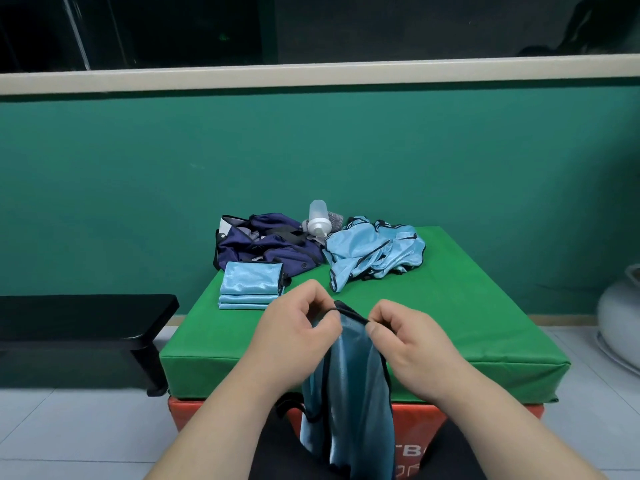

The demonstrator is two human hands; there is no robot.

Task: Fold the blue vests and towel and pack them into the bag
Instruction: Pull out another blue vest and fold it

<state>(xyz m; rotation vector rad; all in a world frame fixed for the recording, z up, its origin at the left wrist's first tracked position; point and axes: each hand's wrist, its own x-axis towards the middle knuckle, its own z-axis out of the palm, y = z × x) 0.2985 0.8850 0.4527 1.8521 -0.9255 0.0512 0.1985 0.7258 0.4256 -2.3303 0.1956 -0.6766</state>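
A light blue vest (349, 382) with dark trim hangs down in front of me, over the near edge of the green mat (450, 323). My left hand (294, 337) and my right hand (408, 341) both pinch its top edge, close together. A neat stack of folded blue vests (250, 285) lies left of centre on the mat. Behind that stack the dark navy bag (266, 244) lies open and crumpled. A loose heap of unfolded blue vests (374, 254) sits at the back right of the mat.
A white plastic bottle (318, 218) lies on a grey cloth between the bag and the heap. The mat rests on a red box (512, 424). A black bench (86, 327) stands to the left. A pale round vessel (620, 317) is on the floor at right.
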